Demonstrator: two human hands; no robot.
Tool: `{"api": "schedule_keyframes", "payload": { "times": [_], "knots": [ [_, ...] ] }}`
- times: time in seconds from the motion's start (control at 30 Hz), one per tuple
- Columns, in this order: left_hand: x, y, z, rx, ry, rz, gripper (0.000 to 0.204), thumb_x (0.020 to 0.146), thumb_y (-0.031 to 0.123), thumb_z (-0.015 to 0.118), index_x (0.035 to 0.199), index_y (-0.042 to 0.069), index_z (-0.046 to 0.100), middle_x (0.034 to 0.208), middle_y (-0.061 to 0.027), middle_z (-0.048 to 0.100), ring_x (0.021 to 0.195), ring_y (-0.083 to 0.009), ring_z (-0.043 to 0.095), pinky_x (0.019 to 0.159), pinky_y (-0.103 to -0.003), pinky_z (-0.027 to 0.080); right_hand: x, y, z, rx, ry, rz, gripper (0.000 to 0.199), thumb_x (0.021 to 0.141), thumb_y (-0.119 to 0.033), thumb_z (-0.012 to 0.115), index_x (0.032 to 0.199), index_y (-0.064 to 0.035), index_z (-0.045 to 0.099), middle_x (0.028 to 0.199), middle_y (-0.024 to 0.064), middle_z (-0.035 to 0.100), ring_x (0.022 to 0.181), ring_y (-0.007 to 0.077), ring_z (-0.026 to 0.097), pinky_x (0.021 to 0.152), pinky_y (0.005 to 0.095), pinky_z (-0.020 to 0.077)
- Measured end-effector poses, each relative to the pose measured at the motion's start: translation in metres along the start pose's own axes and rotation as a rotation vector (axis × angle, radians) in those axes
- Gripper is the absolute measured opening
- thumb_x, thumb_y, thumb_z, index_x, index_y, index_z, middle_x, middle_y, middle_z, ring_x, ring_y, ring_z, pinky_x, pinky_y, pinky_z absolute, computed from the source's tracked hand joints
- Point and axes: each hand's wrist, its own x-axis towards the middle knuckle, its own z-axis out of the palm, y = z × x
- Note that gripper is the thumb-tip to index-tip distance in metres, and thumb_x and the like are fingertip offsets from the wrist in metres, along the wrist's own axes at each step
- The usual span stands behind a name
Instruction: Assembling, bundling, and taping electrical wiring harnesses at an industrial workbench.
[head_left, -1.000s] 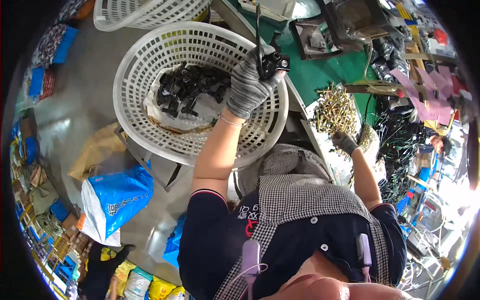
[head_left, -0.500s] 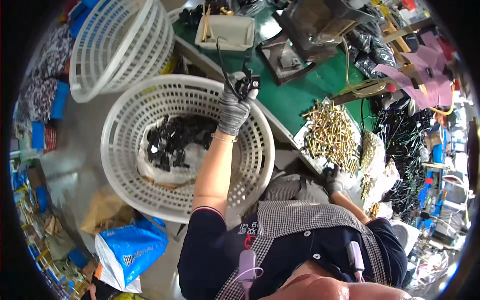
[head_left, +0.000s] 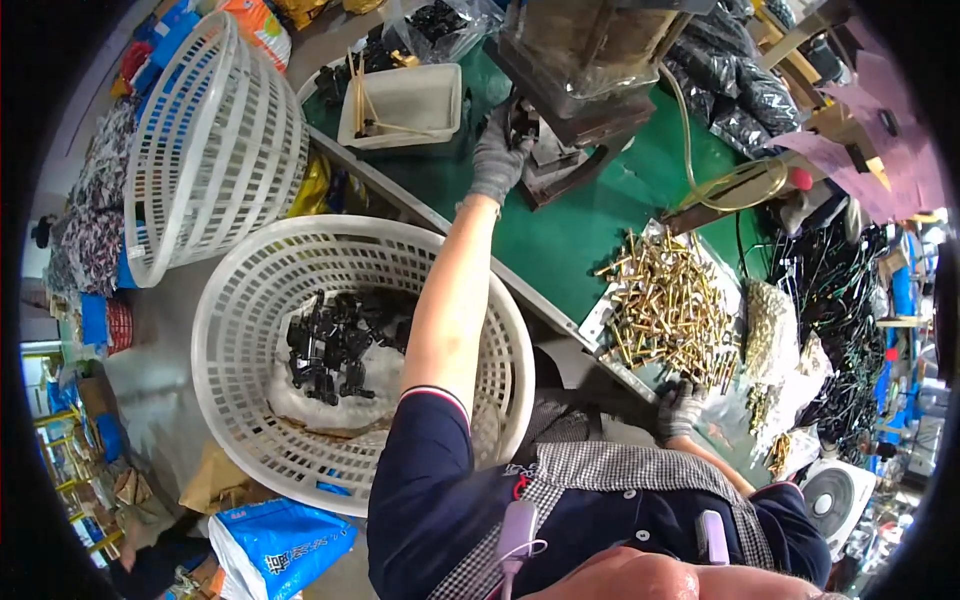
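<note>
1. The left hand (head_left: pixel 500 155), in a grey glove, is closing its fingers around a black part (head_left: pixel 522 120), holding it against the foot of the dark machine (head_left: pixel 585 95), inward from the long edge of the green table (head_left: pixel 540 255); its fingertips are partly hiding
2. The right hand (head_left: pixel 682 408), gloved alike, is resting at the table's near edge, its bent fingers reaching the lower end of the brass-coloured bolts (head_left: pixel 670 310); whether it is pinching one, I cannot tell
3. Those bolts are lying in a loose heap on a pale sheet (head_left: pixel 597 322) along that edge, and a pale bag (head_left: pixel 770 325) is sitting just to their right, its contents showing too small to name
4. The large white basket (head_left: pixel 215 420) is standing beside the table's long edge, carrying a jumble of black pieces (head_left: pixel 335 345) on a white lining (head_left: pixel 372 385), mostly toward the middle of its floor
5. A second white basket (head_left: pixel 150 200) is standing beyond it, looking tilted
6. Near the table's far-left corner a shallow white tray (head_left: pixel 425 100) is holding thin sticks (head_left: pixel 362 95), mainly along its left side
7. Behind the tray a clear bag (head_left: pixel 478 20) is holding small black items (head_left: pixel 435 20)
</note>
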Motion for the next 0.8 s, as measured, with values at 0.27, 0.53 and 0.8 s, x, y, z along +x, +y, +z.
{"api": "schedule_keyframes", "payload": {
  "times": [0.27,0.53,0.8],
  "knots": [
    [0.025,-0.032,0.003,-0.328,-0.223,-0.149,0.048,0.071,-0.007,0.063,0.113,0.003,0.04,0.105,-0.0082,0.055,0.1,-0.0186,0.053,0.088,-0.031,0.044,-0.003,0.0,0.003,0.029,-0.026,-0.004,0.028,0.078,-0.026,0.046,0.094,-0.0049,0.053,0.095,0.0214,0.05,0.093,0.0414,0.043,0.083,0.0509,0.0343],
    [0.032,-0.041,0.002,-0.445,-0.335,-0.202,0.05,0.07,-0.007,0.064,0.114,0.003,0.042,0.109,-0.009,0.055,0.102,-0.0203,0.053,0.09,-0.033,0.044,-0.007,0.014,0.018,0.175,-0.006,-0.046,0.031,0.079,-0.033,0.044,0.089,-0.006,0.054,0.09,0.0192,0.051,0.083,0.0365,0.047,0.077,0.049,0.0357],
    [0.036,-0.013,-0.003,0.178,-0.303,0.016,0.067,0.067,0.02,0.073,0.123,0.004,0.041,0.111,-0.0162,0.056,0.101,-0.0314,0.053,0.091,-0.037,0.041,0.003,-0.008,0.007,0.03,0.076,-0.056,0.031,0.079,-0.033,0.043,0.085,-0.0056,0.055,0.075,0.0105,0.056,0.088,0.0321,0.047,0.081,0.0467,0.0351]
  ]
}}
